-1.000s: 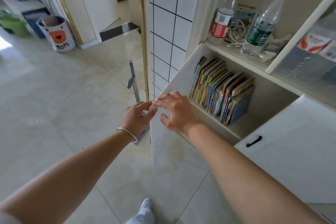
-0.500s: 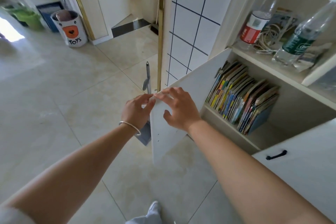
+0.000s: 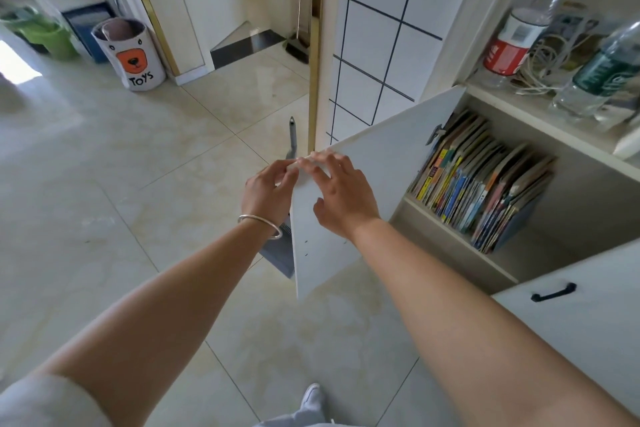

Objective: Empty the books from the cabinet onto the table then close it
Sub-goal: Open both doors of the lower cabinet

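Fingers of both my hands were at the top free corner of the open cabinet door (image 3: 363,184). My right hand (image 3: 341,196) lay spread on the door's inner face, fingers apart and nearly straight, tips reaching the upper edge, thumb hanging off below. My left hand (image 3: 265,192) sat on the outer side, its fingertips curled over the door's edge so that they pinched the thin panel. Both forearms reached forward and met at that corner, a bangle (image 3: 259,225) loose on my left wrist.

That door looked like a light, stiff board on hinges, and I judged it would swing with little effort from the free edge, where I already had it.

My real load, the books (image 3: 481,194), stood in a leaning row on the lower shelf (image 3: 446,232) inside the cabinet, well apart from my hands and untouched. They seemed thin, glossy paperbacks, packed close and tilted toward the right. I reckoned each would be light but the row together heavy, and the slick covers likely to slide and fan out. Gripping a small stack by the spines, squeezed from both ends, struck me as safest. No table showed in the view. A dustpan (image 3: 277,250) stood on the floor behind the door.
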